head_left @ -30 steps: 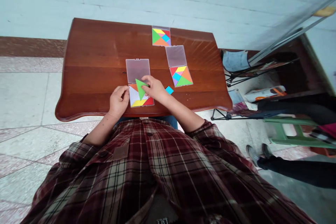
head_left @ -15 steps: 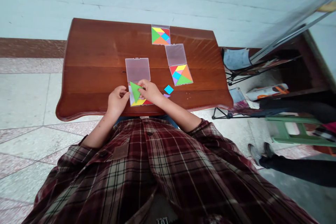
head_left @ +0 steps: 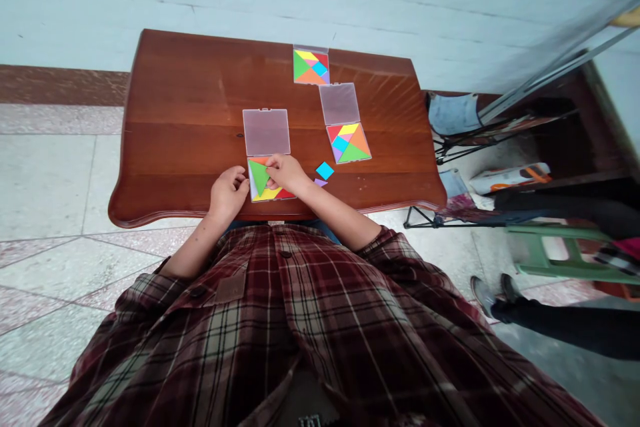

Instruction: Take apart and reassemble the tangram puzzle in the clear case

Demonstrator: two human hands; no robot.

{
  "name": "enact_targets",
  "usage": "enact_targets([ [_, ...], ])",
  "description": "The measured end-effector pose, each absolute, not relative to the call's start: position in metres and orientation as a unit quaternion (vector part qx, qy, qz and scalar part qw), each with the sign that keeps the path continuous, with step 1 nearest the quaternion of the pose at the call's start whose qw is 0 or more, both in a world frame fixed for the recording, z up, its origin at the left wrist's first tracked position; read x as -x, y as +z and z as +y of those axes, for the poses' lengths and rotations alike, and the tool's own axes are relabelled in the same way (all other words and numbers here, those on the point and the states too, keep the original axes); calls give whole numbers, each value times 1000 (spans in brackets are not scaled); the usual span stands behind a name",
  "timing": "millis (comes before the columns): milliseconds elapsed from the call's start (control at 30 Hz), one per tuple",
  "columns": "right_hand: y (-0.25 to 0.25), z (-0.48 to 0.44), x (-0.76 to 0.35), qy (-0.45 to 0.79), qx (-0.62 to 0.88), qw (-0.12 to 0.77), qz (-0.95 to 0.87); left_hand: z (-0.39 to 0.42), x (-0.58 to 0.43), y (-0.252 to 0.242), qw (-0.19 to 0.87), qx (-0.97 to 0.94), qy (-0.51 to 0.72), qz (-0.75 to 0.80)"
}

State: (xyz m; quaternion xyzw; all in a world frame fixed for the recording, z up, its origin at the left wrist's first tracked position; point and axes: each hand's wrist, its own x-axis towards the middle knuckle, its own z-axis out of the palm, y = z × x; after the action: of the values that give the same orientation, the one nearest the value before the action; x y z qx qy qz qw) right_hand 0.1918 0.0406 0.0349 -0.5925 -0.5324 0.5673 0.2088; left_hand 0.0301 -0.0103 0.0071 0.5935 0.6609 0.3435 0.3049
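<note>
A green triangular tangram piece [head_left: 258, 175] lies tilted over the near clear case, pinched by my right hand [head_left: 287, 173]. Beneath it the case's tray holds a yellow piece [head_left: 267, 194], a red piece and an orange piece, each partly covered. The clear lid [head_left: 267, 133] lies folded back away from me. At the tray's left edge is my left hand [head_left: 229, 192], fingers curved and apart with nothing in them; whether its thumb touches the case I cannot tell. To the right, a blue square piece [head_left: 325, 171] and a small purple triangle [head_left: 321, 183] lie loose on the table.
Two more tangram cases stand on the brown wooden table [head_left: 185, 100]: an open filled one [head_left: 350, 143] at right and another filled one [head_left: 311, 67] by the wall. Folding chairs [head_left: 454, 113], a green stool [head_left: 555, 250] and a person's legs [head_left: 565, 330] are at right.
My right hand has lowered the green triangle into the tray's upper left area, baring an orange piece behind it. My left hand stays by the tray's left edge. The view has shifted slightly.
</note>
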Motion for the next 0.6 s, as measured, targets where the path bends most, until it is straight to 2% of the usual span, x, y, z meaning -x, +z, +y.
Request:
enact_targets([
  [200,30,39,-189,563,583,195,-553,-9,-29,2,295,-620,338,644],
  [433,39,38,-192,377,571,122,-719,-9,-26,-2,303,-630,336,631],
  [600,50,37,-195,303,567,74,-762,-10,-25,-4,297,-628,345,631],
])
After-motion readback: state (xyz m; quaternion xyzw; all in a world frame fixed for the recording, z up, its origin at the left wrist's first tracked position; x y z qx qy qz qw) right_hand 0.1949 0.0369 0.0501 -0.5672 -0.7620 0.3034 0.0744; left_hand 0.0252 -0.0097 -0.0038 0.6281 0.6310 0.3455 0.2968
